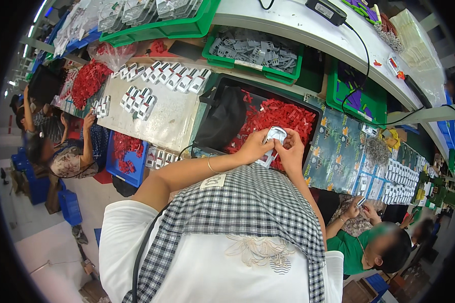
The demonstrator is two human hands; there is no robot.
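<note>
Both my hands are closed on a white and grey plastic housing (276, 134), close in front of my apron. My left hand (257, 145) grips its left side and my right hand (291, 151) pinches its right side. The lower part of the housing is partly hidden by my fingers. Just beyond my hands is a black tray (316, 108) heaped with small red plastic parts (283, 115). A black cloth or bag (221, 121) lies over the tray's left side.
Rows of white housings (179, 77) stand on the board to the left. Behind the tray is a green bin (258, 65) of grey parts; another green bin (333, 96) holds purple parts. A black cable (366, 65) hangs from the shelf. Co-workers (374, 247) sit on both sides.
</note>
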